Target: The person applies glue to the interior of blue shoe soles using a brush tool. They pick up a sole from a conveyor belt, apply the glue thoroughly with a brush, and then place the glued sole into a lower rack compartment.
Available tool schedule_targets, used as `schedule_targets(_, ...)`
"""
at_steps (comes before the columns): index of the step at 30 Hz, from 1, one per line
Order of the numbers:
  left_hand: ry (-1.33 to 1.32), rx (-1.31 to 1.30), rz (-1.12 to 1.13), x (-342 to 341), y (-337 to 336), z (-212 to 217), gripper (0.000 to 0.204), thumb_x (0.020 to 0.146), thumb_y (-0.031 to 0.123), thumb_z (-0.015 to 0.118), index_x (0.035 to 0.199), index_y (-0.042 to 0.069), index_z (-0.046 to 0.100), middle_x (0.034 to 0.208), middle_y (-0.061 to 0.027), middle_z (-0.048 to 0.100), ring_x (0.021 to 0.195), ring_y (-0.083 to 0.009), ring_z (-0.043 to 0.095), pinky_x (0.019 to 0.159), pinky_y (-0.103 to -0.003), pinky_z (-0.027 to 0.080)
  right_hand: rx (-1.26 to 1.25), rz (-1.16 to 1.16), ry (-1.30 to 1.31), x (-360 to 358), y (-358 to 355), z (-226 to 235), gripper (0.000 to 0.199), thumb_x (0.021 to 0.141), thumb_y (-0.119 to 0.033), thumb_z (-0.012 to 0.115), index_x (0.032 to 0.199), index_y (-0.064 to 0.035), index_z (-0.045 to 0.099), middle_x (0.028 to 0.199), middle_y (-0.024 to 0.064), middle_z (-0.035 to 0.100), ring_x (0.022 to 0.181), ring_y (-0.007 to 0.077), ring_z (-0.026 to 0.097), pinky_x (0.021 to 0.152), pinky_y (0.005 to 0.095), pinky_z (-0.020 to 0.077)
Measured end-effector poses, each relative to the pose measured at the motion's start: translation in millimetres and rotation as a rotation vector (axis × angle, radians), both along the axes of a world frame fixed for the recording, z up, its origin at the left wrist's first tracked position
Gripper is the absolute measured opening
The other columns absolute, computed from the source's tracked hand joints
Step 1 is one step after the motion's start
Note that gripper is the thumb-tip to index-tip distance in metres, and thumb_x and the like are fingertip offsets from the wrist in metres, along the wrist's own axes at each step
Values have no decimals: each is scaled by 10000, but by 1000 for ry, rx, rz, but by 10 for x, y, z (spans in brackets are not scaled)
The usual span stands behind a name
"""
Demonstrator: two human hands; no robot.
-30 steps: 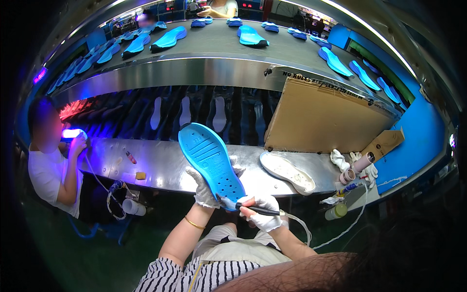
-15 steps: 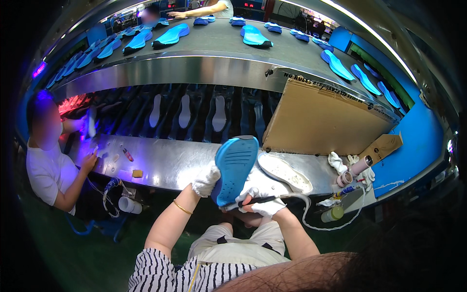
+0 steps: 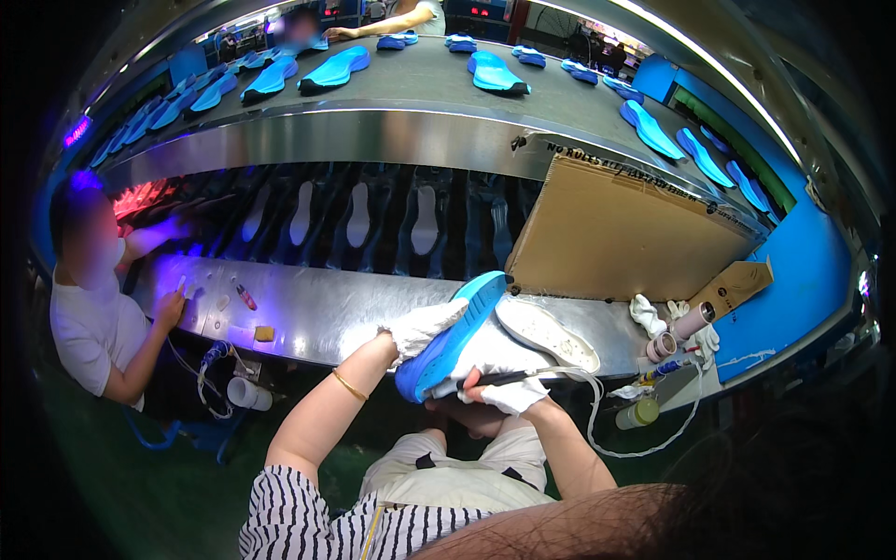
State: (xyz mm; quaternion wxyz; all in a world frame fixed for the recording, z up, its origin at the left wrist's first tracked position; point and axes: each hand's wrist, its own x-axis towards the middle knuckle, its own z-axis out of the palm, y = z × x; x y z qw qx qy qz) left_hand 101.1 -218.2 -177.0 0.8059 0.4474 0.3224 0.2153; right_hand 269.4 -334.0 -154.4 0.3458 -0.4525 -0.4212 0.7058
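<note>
My left hand (image 3: pixel 423 329), in a white glove, grips a blue shoe sole (image 3: pixel 469 324) by its side. The sole is tilted, with its far end up to the right above the metal ledge. In my right hand (image 3: pixel 519 397), also gloved but with some bare fingertips, is a slim black pen-like tool (image 3: pixel 504 378) with a pale tube running from its back end. Its tip is close to the lower part of the sole; contact cannot be made out. Beyond my right hand lies a white shoe sole (image 3: pixel 549 333), hollow side up.
A conveyor belt (image 3: pixel 420 79) carries several blue soles across the back. Below it, dark moulded shoe parts with pale insoles fill a lower rack. A cardboard sheet (image 3: pixel 625 229) leans at right, near bottles and gloves. A co-worker (image 3: pixel 93 317) sits at left.
My left hand has turned the sole from its underside facing me to more edge-on, and lowered its top to the right. Belt soles have shifted slightly right.
</note>
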Motion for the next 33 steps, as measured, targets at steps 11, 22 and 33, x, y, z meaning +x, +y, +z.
schedule_targets(11, -51, -64, -103, -19, 89, -23, 479, 907, 355, 504, 1270, 48, 446, 1139, -90, 551, 971, -152, 544, 838, -280, 473, 363, -6, -243, 212, 195, -192, 129, 743, -218, 684, 806, -124, 622, 784, -13, 581, 766, 116, 535, 696, 265, 440)
schedule_targets(22, -642, 94, 222, -420, 72, 348, 760, 821, 651, 381, 1331, 89, 342, 1262, -125, 458, 1140, -244, 461, 973, -387, 385, 519, -242, -218, 335, 55, 40, 124, 739, -35, 681, 809, -49, 581, 758, 26, 590, 731, 94, 562, 681, 235, 454)
schedule_targets(33, -936, -475, 65, -169, -550, -598, 611, 836, 324, 526, 1274, -68, 355, 1222, -274, 467, 1110, -386, 490, 988, -477, 368, 496, -535, -109, 222, -96, -254, 193, 736, 3, 677, 825, -33, 509, 738, 62, 596, 662, 115, 584, 624, 237, 476)
